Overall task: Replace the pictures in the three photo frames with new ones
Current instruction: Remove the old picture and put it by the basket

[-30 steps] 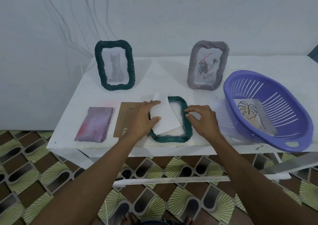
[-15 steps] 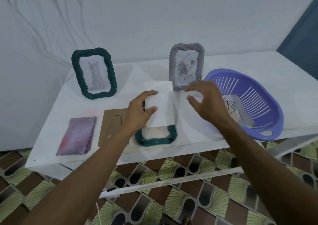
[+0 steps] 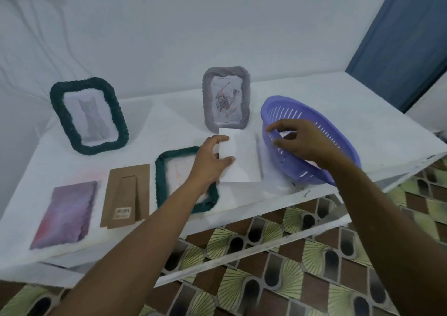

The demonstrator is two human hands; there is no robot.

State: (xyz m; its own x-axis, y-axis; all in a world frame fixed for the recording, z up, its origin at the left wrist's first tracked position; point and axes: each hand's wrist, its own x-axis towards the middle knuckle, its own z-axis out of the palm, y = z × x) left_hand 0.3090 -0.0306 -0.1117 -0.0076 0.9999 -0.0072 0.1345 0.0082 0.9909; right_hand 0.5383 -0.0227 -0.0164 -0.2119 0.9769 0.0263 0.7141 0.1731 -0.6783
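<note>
Right hand (image 3: 306, 144) hangs loose and empty over the purple basket (image 3: 300, 170) on the right; the dark green frame (image 3: 160, 175) lies flat to its left, and my left hand (image 3: 210, 166) pinches the picture (image 3: 243, 161) by its left edge between the two. Thin, light, bendy paper I reckon, so edge grips only, no creasing.

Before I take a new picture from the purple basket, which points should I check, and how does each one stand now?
1. White sheet out of the flat green frame: ok, the left hand pinches it beside the frame.
2. Right hand free: ok, it holds nothing and reaches over the purple basket.
3. New picture in the basket: cannot tell, the hand hides it.
4. Backing board ready: ok, it lies flat beside the frame.
</note>
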